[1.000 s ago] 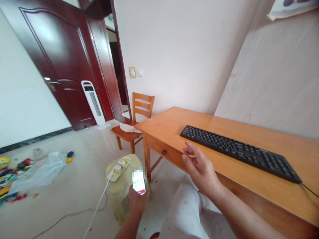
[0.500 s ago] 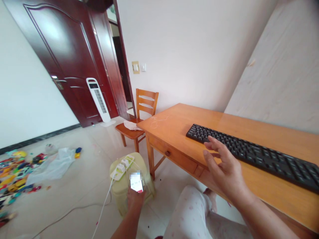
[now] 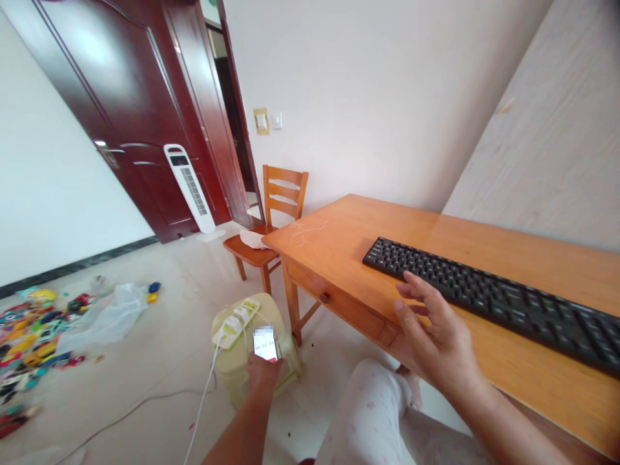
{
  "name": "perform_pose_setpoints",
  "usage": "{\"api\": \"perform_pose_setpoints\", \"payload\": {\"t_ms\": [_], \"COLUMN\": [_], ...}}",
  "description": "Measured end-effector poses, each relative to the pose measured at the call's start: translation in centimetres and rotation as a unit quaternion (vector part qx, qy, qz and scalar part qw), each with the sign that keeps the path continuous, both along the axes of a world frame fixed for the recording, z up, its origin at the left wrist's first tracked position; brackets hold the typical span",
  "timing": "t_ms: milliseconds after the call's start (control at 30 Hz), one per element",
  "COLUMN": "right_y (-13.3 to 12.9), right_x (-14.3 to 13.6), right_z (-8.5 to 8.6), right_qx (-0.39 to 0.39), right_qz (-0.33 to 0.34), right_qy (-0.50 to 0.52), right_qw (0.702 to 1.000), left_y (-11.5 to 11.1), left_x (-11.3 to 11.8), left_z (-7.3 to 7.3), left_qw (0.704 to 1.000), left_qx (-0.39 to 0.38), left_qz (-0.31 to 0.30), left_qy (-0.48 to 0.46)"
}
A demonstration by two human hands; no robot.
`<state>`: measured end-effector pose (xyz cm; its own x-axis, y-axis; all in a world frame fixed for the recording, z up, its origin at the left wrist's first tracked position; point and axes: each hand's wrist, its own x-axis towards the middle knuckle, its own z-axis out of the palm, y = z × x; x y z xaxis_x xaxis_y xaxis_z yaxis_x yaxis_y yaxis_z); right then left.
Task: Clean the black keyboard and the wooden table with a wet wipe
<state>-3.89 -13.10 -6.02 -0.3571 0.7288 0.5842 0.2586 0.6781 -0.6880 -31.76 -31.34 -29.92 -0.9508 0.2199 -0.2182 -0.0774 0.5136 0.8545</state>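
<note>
Phone (image 3: 264, 343) is on the left, its near end gripped in the left hand (image 3: 264, 372), over the pale stool (image 3: 285, 336) just right of a power strip (image 3: 223, 337); can't tell if it's touching the seat. Right hand's (image 3: 433, 323) loosely spread, near the black keyboard (image 3: 484, 284) on the wooden table (image 3: 349, 236).

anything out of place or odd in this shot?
Yes: small multicoloured toys lie jumbled loose on the glossy pale floor beside crumpled translucent plastic, like a spill. Thin white squiggles cross one corner of the orange-brown wooden desk; thread or scribbles, I can't tell.
</note>
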Motion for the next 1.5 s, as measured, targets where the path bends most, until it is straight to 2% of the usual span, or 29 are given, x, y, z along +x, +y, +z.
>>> {"api": "perform_pose_setpoints", "payload": {"t_ms": [167,433,667,833,1100,1500], "right_y": [-0.1,-0.3,-0.2,-0.2,-0.3,-0.4], "right_x": [-0.1,-0.1,-0.1,-0.1,0.0,0.1], "right_z": [-0.3,0.1,0.0,0.1,0.1,0.1], "right_qx": [0.013,0.085,0.071,0.076,0.067,0.053], "right_qz": [0.001,0.012,0.009,0.005,0.004,0.007], "right_qy": [-0.001,-0.062,-0.061,-0.074,-0.076,-0.07], "right_qw": [1.0,0.994,0.996,0.994,0.995,0.996], "left_y": [0.4,0.9,1.2,1.1,1.8,1.7], "left_x": [-0.3,-0.5,-0.5,-0.7,-1.6,-1.3], "left_z": [-0.2,-0.4,-0.7,-1.5,-3.3,-4.0], "left_qw": [0.997,0.995,0.994,0.992,0.98,0.961], "left_qx": [-0.076,-0.093,-0.102,-0.122,-0.196,-0.274], "left_qz": [0.033,0.036,0.024,0.018,0.025,0.001], "left_qy": [-0.007,0.01,0.019,0.027,0.019,0.023]}}
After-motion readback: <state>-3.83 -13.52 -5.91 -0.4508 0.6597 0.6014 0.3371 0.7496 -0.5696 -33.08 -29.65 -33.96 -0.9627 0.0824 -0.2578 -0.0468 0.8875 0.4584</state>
